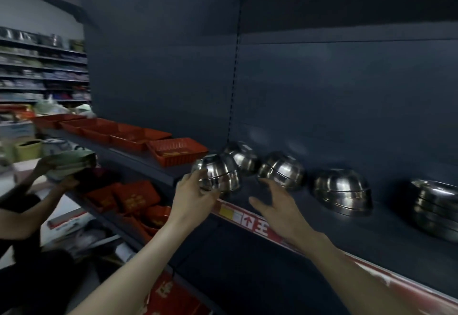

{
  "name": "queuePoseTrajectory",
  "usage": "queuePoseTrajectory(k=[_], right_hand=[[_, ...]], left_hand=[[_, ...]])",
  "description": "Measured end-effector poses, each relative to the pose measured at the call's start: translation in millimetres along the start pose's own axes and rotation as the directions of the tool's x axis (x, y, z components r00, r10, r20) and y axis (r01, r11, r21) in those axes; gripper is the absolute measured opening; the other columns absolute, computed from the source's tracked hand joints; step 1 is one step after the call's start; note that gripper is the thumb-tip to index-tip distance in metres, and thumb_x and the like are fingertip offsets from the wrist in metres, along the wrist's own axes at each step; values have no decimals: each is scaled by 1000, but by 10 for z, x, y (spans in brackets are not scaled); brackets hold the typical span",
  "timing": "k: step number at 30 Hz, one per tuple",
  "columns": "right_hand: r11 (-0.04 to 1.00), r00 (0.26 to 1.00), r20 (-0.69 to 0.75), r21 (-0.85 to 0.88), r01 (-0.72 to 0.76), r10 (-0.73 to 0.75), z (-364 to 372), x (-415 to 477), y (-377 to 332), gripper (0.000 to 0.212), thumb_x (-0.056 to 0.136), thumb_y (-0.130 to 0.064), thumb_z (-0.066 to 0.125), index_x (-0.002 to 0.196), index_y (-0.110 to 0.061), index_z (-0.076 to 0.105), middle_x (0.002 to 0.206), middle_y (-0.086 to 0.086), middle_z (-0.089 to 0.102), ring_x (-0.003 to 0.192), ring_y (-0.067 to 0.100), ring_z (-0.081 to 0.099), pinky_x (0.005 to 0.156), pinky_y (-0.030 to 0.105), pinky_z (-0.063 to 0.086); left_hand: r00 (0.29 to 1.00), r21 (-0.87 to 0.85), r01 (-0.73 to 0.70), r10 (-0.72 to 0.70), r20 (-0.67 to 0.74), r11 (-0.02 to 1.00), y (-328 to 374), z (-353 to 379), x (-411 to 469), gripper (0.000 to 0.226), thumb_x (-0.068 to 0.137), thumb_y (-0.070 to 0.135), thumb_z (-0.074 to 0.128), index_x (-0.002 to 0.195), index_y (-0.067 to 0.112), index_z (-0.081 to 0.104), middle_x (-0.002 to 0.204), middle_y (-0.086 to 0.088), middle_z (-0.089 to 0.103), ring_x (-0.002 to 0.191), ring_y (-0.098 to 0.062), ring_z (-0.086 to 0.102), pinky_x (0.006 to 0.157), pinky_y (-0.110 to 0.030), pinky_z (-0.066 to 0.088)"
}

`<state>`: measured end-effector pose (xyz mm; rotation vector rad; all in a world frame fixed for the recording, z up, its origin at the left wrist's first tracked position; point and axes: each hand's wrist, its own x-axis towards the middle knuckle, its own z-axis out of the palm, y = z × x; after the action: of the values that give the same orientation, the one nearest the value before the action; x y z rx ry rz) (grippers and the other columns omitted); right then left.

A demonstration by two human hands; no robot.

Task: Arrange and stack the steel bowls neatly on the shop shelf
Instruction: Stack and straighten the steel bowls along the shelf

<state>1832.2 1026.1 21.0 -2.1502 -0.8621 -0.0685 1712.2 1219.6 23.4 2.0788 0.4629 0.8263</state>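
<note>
Steel bowls (342, 190), upturned in small nested stacks, line a dark shop shelf (371, 238) from left to right; the left hand (198, 190) grips the near-left stack (218, 173), seemingly to straighten it into the row, while the right hand (275, 203) hovers beside it, fingers spread, holding nothing.

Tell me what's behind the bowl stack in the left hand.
Another upturned bowl stack, near the back panel. The held stack in the left hand covers its lower left side.
</note>
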Motion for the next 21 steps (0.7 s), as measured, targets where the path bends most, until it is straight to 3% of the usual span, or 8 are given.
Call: queuePoseTrajectory(k=[2, 4, 7, 9, 11, 13, 17, 21], right_hand=[[1000, 1000, 5, 9, -4, 4, 103, 76, 32, 62, 101, -35, 72, 155, -22, 45, 155, -2, 51, 143, 13, 45, 109, 20, 31], [1000, 1000, 8, 23, -8, 7, 195, 161, 61, 65, 100, -35, 73, 156, -21, 44, 157, 0, 50, 144, 15, 46, 109, 20, 32], [999, 1000, 17, 42, 3, -4, 280, 304, 47, 78, 99, -38, 74, 163, -20, 33, 163, 3, 42, 148, 18, 42, 111, 22, 30], [997, 1000, 2, 68, 26, -27, 326, 401, 11, 90, 97, -44, 75, 167, -24, 21, 170, 1, 31, 153, 19, 35, 117, 27, 28], [996, 999, -7, 78, 38, -37, 394, 492, 13, 106, 90, -59, 73, 169, -32, 9, 175, -5, 19, 159, 18, 24, 129, 40, 24], [999, 1000, 8, 39, 22, -22, 461, 577, 54, 116, 83, -77, 64, 169, -36, -2, 178, -8, 11, 163, 17, 15, 131, 53, 22], [997, 991, 130, -69, -15, 24, 512, 633, 79, 115, 86, -86, 50, 167, -39, -17, 179, -11, -2, 164, 12, 2, 131, 54, 15], [996, 986, 164, -89, -9, 24, 536, 698, 76, 105, 90, -85, 45, 168, -41, -10, 178, -15, 2, 163, 8, 2, 130, 55, 13]], left_hand=[[999, -1, 27, -27, -22, 1000, -66, -50, 51, 62, 92, 33, 78, 149, 26, 55, 140, 5, 52, 144, -25, 41, 119, -47, 38], [999, 5, 32, -32, -29, 999, -110, -78, 120, 75, 89, 36, 81, 155, 25, 47, 151, 3, 48, 150, -27, 36, 124, -53, 34], [996, -24, 93, -93, 12, 995, -151, -59, 233, 78, 89, 42, 84, 154, 27, 44, 141, 11, 47, 150, -27, 39, 124, -53, 35], [993, -55, 113, -111, 28, 992, -189, -43, 312, 72, 80, 56, 85, 139, 40, 47, 138, 17, 55, 141, -26, 51, 119, -55, 42], [992, -103, 122, -119, 30, 987, -261, -4, 406, 74, 66, 73, 80, 126, 44, 49, 133, 14, 65, 129, -20, 61, 113, -51, 49], [993, -136, 115, -111, 40, 984, -318, 43, 495, 80, 58, 77, 77, 126, 40, 54, 126, 15, 68, 122, -15, 65, 109, -44, 51], [992, -147, 111, -99, 81, 983, -440, 113, 635, 86, 70, 66, 89, 141, 31, 55, 126, 17, 69, 120, -12, 66, 106, -39, 53], [988, -185, 134, -117, 102, 974, -507, 192, 706, 84, 81, 49, 89, 149, 26, 45, 131, 12, 66, 97, 7, 66, 81, -13, 45]])
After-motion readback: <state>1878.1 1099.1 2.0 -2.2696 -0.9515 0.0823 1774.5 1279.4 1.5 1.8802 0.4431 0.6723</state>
